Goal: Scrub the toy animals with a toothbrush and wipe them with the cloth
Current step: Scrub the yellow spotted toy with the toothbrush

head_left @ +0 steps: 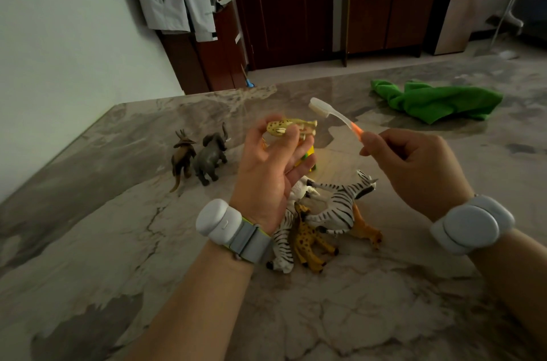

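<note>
Left hand (273,159) lifted, fingertips pinching a spotted yellow toy cat (291,127), right hand (414,165) gripping the toothbrush (334,116) (bristles just beside it), green cloth (438,101) on the marble table (88,242) beyond, zebra pile (340,206) below

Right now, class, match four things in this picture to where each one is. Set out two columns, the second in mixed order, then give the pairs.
Column A
1. toothbrush
2. spotted yellow toy
3. green cloth
4. grey elephant

Column B
a. standing on the table, at the left
b. held in the right hand
c. lying crumpled at the far right
d. held in the left hand

Pairs: 1-b, 2-d, 3-c, 4-a
</note>
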`<state>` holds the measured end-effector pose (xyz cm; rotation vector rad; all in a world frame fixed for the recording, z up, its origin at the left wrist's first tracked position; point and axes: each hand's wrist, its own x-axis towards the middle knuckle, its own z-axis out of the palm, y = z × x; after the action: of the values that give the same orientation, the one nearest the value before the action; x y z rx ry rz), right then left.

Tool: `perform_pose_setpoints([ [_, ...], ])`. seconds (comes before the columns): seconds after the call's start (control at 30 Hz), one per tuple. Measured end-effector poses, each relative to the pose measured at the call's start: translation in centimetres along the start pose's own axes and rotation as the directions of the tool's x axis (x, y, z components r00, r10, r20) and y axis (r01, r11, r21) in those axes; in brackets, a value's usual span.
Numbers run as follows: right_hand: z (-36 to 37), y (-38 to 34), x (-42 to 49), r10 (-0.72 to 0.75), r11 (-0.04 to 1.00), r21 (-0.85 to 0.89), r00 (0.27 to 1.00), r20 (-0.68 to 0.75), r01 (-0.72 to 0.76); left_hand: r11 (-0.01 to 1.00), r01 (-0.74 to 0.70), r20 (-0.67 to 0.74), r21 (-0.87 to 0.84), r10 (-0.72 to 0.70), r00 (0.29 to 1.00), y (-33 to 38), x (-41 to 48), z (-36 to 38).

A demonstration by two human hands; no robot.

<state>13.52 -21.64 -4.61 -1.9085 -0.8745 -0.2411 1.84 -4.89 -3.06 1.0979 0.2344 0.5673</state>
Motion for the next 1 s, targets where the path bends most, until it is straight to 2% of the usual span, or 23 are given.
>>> perform_pose_setpoints([
  [0.1,-0.1,-0.3,-0.2,-0.019,0.999,0.031,1.000,0.012,0.019,0.998,0.028,-0.003,-0.063,-0.028,1.000,0.1,0.0,-0.1],
  [0.23,0.5,-0.6,-0.5,-0.035,0.999,0.025,0.993,0.109,0.032,0.996,0.050,-0.009,-0.080,-0.051,0.999,0.0,0.1,-0.1],
  [0.43,0.5,-0.6,-0.5,-0.016,1.000,-0.004,0.994,0.107,0.017,1.000,-0.011,-0.020,0.024,0.011,1.000,-0.2,-0.1,0.3],
  [0.53,0.8,-0.8,-0.6,-0.025,1.000,0.015,0.987,0.156,0.023,0.996,-0.041,-0.020,0.077,0.042,0.999,-0.6,-0.2,0.6],
  [0.63,0.7,-0.6,-0.4,-0.003,1.000,-0.003,0.979,0.203,0.004,0.996,-0.082,-0.078,0.034,0.084,0.993,-0.7,-0.1,0.7],
  [0.83,-0.1,-0.1,-0.2,0.025,0.998,0.050,0.998,0.052,-0.028,0.993,-0.115,-0.145,0.023,0.117,0.982,-0.8,0.6,0.3],
  [0.93,0.5,-0.1,-0.2,0.051,0.998,0.017,0.991,0.124,-0.053,0.992,-0.129,-0.098,0.015,0.130,0.987,-1.0,0.5,0.5],
  [1.0,0.5,0.1,0.1,0.085,0.996,-0.016,0.990,0.112,-0.084,0.990,-0.144,-0.080,0.012,0.144,0.986,-1.1,0.6,0.3],
])
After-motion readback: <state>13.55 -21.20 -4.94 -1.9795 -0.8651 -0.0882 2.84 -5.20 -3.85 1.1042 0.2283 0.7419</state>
